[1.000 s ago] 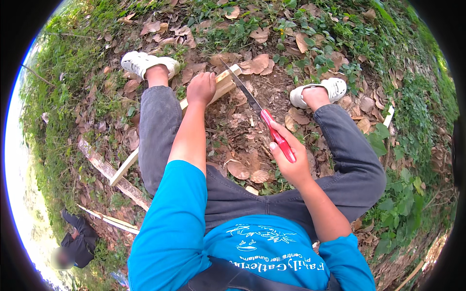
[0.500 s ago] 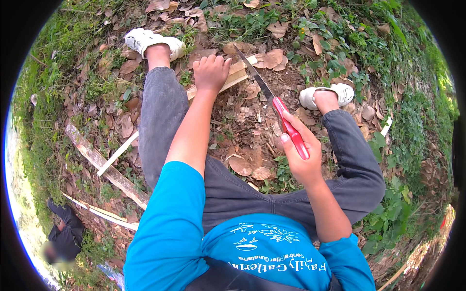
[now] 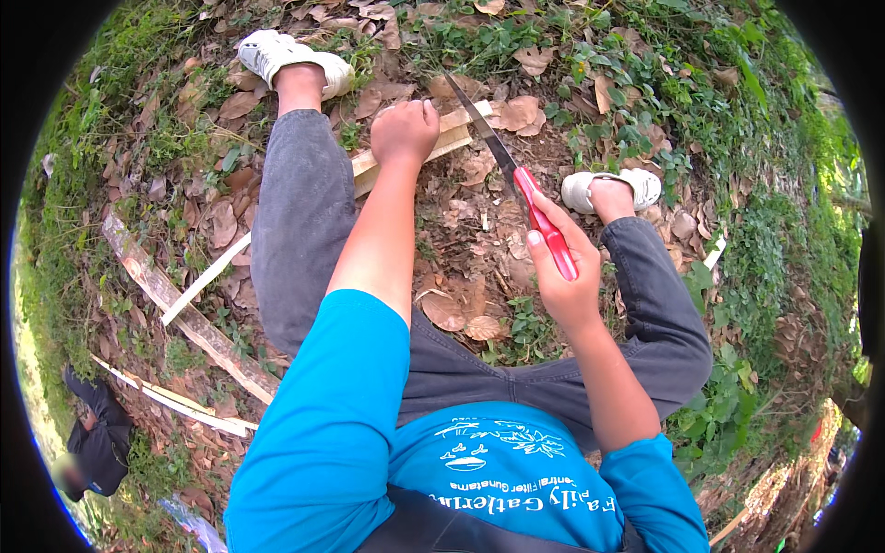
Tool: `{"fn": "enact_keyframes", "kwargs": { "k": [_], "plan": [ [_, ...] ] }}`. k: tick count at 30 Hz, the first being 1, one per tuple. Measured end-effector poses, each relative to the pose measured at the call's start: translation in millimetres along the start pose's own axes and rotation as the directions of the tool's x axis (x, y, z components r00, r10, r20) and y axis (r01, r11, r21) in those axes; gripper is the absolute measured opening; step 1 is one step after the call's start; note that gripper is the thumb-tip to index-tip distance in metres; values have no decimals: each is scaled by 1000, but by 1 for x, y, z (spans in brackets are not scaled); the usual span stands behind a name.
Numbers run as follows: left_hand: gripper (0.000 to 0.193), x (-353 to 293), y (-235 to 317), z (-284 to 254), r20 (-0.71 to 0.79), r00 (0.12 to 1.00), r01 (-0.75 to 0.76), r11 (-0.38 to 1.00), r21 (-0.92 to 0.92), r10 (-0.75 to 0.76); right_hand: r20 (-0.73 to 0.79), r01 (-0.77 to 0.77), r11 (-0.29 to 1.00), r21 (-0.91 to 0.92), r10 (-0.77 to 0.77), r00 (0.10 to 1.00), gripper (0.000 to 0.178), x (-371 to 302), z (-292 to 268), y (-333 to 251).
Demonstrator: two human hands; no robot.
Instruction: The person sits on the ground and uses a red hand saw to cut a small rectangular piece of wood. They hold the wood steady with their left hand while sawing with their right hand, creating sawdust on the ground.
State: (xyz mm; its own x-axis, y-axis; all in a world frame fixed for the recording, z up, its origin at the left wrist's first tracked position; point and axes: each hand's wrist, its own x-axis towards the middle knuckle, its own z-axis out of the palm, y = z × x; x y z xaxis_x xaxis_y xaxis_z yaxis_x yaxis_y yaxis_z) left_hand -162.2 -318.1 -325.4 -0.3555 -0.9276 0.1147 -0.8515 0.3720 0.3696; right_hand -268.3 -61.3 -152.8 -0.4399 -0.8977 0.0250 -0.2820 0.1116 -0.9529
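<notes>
My right hand (image 3: 572, 276) is closed around the red handle of a saw (image 3: 548, 226). Its dark, narrow blade points up and to the left, and the blade lies beside the cut ends of some pale wooden strips (image 3: 450, 138). Those strips rest close together on the ground between my feet. At their near side my left hand (image 3: 406, 134) is closed on them, its fingertips curled out of sight. Part of the strips is hidden behind my left hand and leg.
Dry leaves, wood chips and green weeds cover the soil. A long rough board (image 3: 189, 313) lies left of my leg, with a thin pale strip (image 3: 207, 279) across it. Further left, another split strip (image 3: 175, 398) lies near a seated person (image 3: 100, 433) in dark clothes.
My left hand has turned slightly, and its fingers are curled further in over the strips. The saw stays near the strips' end. The whole view has shifted a little.
</notes>
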Motion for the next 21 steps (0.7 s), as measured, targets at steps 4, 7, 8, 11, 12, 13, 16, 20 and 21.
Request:
{"fn": "enact_keyframes", "kwargs": {
  "k": [4,7,8,11,12,13,16,20,21],
  "plan": [
    [46,-2,-1,-2,2,998,-66,998,20,66,15,-59,998,-18,59,998,45,-3,0,-9],
    [48,-2,5,-4,31,997,-77,996,36,76,21,-188,982,-1,188,982,45,-24,-14,-28],
    [49,0,4,-5,40,997,-63,997,37,62,36,-165,985,-50,167,985,45,-35,-24,-32],
    [48,-3,4,-3,-7,997,-74,997,37,74,48,-165,981,-104,171,984,45,-54,-45,-45],
    [47,-7,4,-1,-11,997,-81,996,29,81,49,-184,977,-107,190,980,45,-57,-48,-47],
    [45,-7,4,1,-42,995,-92,996,17,92,53,-135,981,-136,144,988,45,-53,-47,-45],
    [41,0,-3,5,-154,984,-91,996,0,90,46,-178,983,-44,180,983,45,-33,-26,-51],
    [39,10,-7,7,-250,968,-43,999,-10,39,104,-53,991,-120,65,992,45,-11,-9,-56],
    [39,6,-7,8,-235,971,-47,999,-10,44,93,-159,985,-69,165,982,45,-15,-12,-62]
  ]
}}
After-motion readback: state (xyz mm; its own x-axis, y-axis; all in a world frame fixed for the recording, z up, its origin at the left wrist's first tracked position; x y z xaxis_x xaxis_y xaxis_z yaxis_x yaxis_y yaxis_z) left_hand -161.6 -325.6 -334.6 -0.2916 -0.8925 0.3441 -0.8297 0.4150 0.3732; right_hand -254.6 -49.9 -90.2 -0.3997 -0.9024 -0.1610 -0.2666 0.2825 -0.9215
